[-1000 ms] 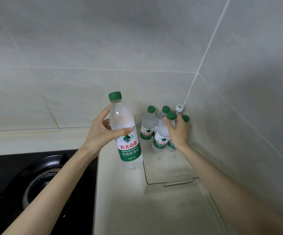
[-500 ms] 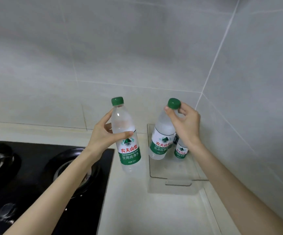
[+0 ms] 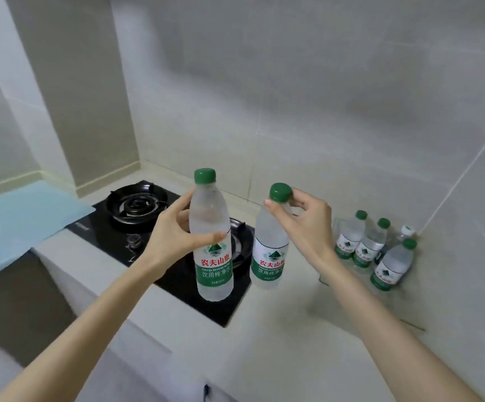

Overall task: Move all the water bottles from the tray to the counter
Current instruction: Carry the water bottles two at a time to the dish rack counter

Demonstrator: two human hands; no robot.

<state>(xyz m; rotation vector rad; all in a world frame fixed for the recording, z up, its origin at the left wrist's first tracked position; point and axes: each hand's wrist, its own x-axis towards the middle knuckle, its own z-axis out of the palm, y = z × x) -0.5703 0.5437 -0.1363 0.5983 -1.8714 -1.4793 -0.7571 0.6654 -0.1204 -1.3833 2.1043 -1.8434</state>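
Here we see two water bottles held side by side, in front of the hob (image 3: 136,207) and left of the tray (image 3: 335,227). Our left grip (image 3: 174,236) curls round the body of the left bottle (image 3: 213,265), upright, thumb across its front; our right grip (image 3: 305,224) pinches the green cap of the right bottle (image 3: 270,262), slightly tilted. Four other bottles (image 3: 392,265) stand on the clear tray in the tabletop's (image 3: 293,329) wall corner
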